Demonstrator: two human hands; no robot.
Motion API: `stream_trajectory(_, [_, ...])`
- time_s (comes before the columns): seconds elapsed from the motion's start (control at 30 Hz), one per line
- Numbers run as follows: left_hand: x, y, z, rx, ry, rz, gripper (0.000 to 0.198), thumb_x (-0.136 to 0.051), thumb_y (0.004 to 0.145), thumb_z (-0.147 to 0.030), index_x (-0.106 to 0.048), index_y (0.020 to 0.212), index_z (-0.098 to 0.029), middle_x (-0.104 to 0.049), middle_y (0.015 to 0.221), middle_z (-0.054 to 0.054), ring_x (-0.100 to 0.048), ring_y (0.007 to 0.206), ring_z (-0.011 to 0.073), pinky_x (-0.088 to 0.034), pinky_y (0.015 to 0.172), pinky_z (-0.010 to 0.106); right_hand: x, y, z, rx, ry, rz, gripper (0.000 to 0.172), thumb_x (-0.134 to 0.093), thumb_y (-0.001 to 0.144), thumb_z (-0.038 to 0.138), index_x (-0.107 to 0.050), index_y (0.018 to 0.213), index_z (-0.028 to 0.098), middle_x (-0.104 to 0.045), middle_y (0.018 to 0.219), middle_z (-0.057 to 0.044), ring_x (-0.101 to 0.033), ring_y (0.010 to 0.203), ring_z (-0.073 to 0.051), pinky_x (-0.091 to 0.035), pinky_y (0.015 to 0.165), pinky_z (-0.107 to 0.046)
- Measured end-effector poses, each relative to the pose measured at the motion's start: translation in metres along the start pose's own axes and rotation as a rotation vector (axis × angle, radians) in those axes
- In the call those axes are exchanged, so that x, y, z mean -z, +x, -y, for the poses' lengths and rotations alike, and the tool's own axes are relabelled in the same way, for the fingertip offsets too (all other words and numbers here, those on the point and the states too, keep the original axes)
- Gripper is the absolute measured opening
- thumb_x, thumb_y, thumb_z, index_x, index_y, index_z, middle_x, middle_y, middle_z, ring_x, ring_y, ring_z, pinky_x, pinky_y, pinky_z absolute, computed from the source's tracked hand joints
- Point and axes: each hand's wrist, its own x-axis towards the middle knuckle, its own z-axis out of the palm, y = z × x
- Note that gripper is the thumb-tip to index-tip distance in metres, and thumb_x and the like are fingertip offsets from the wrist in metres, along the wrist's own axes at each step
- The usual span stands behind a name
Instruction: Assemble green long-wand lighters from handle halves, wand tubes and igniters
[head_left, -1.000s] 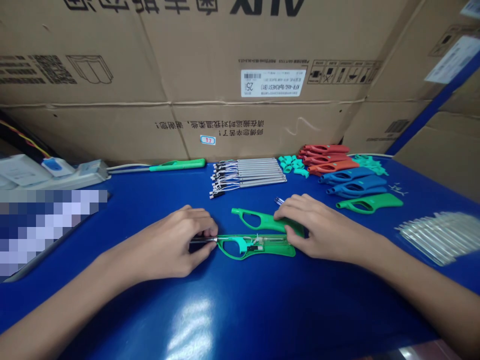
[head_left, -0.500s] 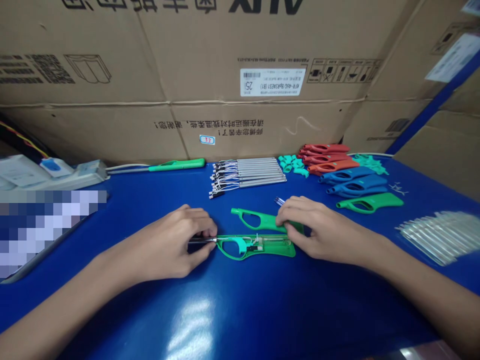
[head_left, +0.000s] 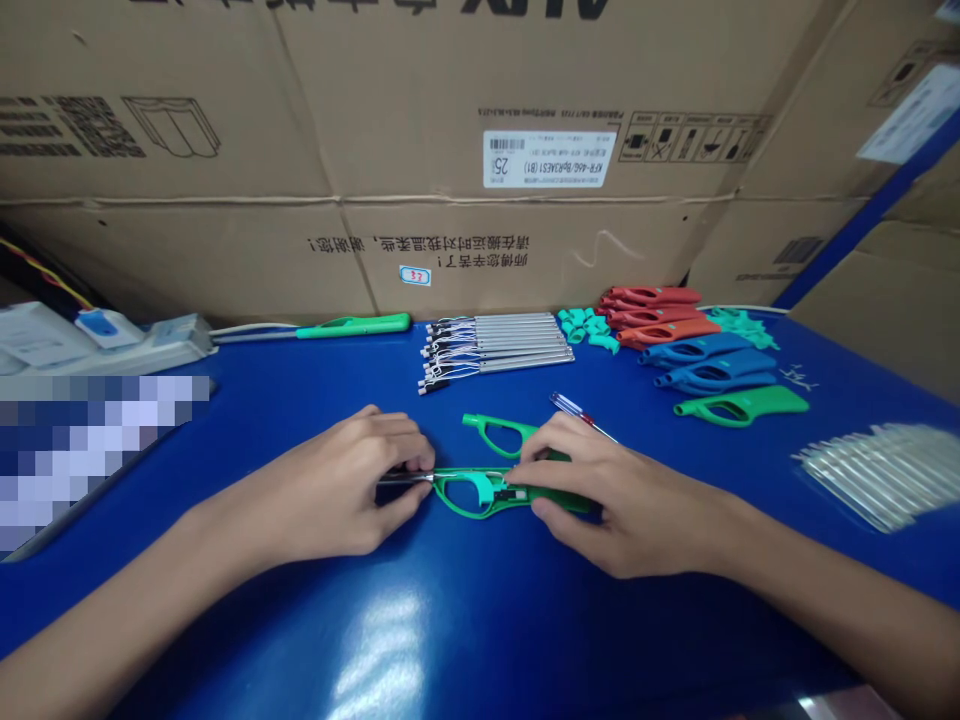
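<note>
Right hand moved to grip green shell; left hand pinches metal tube.

Glossy blue tabletop, green plastic lighter shell — matt brown cardboard boxes behind

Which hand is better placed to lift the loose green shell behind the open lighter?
Right, probably: the right hand holds the rear of the open lighter, its fingers beside the loose green shell. The left hand pinches the metal tube, farther away.
</note>
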Motion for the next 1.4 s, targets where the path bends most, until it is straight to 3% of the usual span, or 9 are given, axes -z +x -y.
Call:
stream_trajectory(0.5, [-0.0004,0.0,0.0005,0.001,0.004,-0.002,0.014,-0.047,0.091,-0.025,-0.06,0.088,-0.021,-0.063,0.087,0.001,-0.059,0.082,0.0193,-0.04,0.084,0.038,-0.0021,0.0025,-0.0029,0.024,-0.019,0.032,0.036,-0.04,0.093,0.007,-0.067,0.115,0.015,-0.057,0.11,-0.011,-0.05,0.101,-0.021,-0.046,0.087,-0.036])
stream_trajectory(0.77, [-0.0002,0.0006,0.002,-0.026,0.002,-0.004,0.014,-0.048,0.091,-0.025,-0.06,0.087,-0.021,-0.063,0.085,0.001,-0.059,0.081,0.0186,-0.039,0.082,0.037,-0.0035,0.0004,-0.0061,-0.001,0.023,-0.016,0.03,-0.041,0.097,0.012,-0.062,0.118,0.015,-0.061,0.11,-0.008,-0.053,0.101,-0.019,-0.041,0.096,-0.037])
stream_trajectory(0.97, [-0.0007,0.0007,0.0029,-0.029,-0.003,-0.007,0.014,-0.048,0.091,-0.025,-0.06,0.086,-0.02,-0.063,0.085,0.0,-0.059,0.081,0.018,-0.038,0.081,0.036,-0.0038,0.0009,-0.0065,-0.042,0.055,-0.032,0.022,-0.046,0.096,0.015,-0.062,0.11,0.014,-0.061,0.102,-0.007,-0.053,0.097,-0.017,-0.043,0.088,-0.033])
stream_trajectory(1.4, [-0.0015,0.0016,0.0025,-0.03,0.009,-0.018,0.013,-0.048,0.091,-0.024,-0.06,0.086,-0.021,-0.063,0.084,-0.001,-0.058,0.081,0.0173,-0.037,0.081,0.035,-0.0048,0.0015,-0.0067,-0.036,0.042,-0.019,0.023,-0.043,0.098,0.017,-0.063,0.108,0.014,-0.06,0.103,-0.007,-0.051,0.098,-0.018,-0.042,0.093,-0.035])
